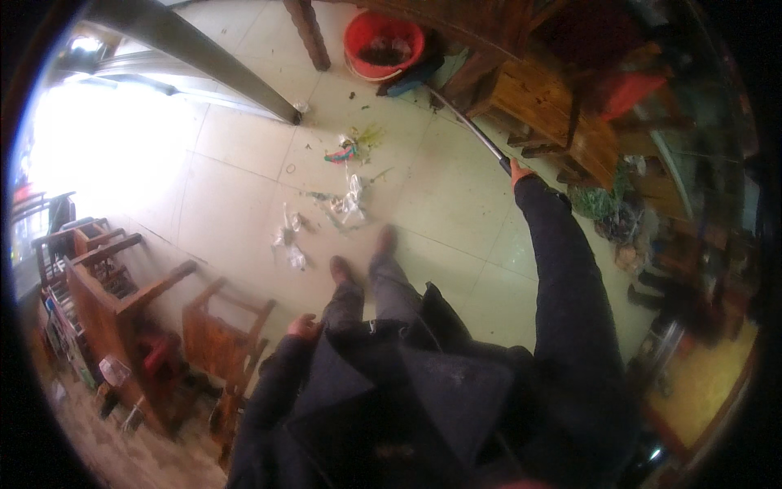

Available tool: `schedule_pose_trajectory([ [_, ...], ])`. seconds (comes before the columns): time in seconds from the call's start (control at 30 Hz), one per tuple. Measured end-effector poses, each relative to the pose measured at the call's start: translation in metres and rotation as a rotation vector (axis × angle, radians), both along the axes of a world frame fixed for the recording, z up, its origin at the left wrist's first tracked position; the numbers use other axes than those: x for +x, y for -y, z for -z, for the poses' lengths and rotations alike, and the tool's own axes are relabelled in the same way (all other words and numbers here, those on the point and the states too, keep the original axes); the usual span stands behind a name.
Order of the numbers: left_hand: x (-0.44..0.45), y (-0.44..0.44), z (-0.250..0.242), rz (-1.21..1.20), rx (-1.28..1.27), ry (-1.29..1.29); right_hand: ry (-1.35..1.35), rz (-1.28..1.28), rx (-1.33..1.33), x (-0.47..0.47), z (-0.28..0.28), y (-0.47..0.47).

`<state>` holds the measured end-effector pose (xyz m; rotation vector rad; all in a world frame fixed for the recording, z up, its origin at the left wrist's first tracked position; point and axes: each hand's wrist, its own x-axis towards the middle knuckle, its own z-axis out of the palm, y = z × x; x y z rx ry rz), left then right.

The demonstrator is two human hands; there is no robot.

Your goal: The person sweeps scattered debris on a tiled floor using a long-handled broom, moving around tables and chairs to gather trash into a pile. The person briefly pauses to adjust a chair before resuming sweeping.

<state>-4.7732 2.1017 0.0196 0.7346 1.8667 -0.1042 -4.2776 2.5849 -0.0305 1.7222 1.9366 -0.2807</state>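
My right hand [520, 172] is wrapped around the dark grip of a long-handled cleaning tool [469, 124], with the arm stretched forward. The tool's metal pole slants away towards a blue piece [410, 84] beside a red plastic bucket [383, 46]; whether that blue piece is its head is unclear. Dark contents show inside the bucket. My left hand [305, 327] hangs by my left thigh, and its fingers are too blurred to read. On the tiled floor ahead of my shoes lie crumpled white plastic scraps [353, 198], a colourful wrapper [341, 155] and green plant bits [370, 136].
Wooden stools [223, 330] and a wooden table [110, 293] stand at left. A metal door frame [244, 76] slants in at upper left, beside bright glare. Wooden furniture [531, 91] lines the right, with leafy greens [595, 198] near it. A yellow-topped surface [702, 385] is at lower right.
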Motion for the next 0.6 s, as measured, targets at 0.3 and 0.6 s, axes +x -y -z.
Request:
schedule_pose_trajectory([
  [0.3, 0.021, -0.032, -0.003, 0.011, 0.014, 0.064, -0.102, 0.039, -0.394, -0.002, -0.063, -0.001],
  [0.6, 0.023, -0.038, 0.008, 0.000, 0.114, 0.019, -0.451, 0.168, -0.351, -0.016, -0.131, 0.136],
])
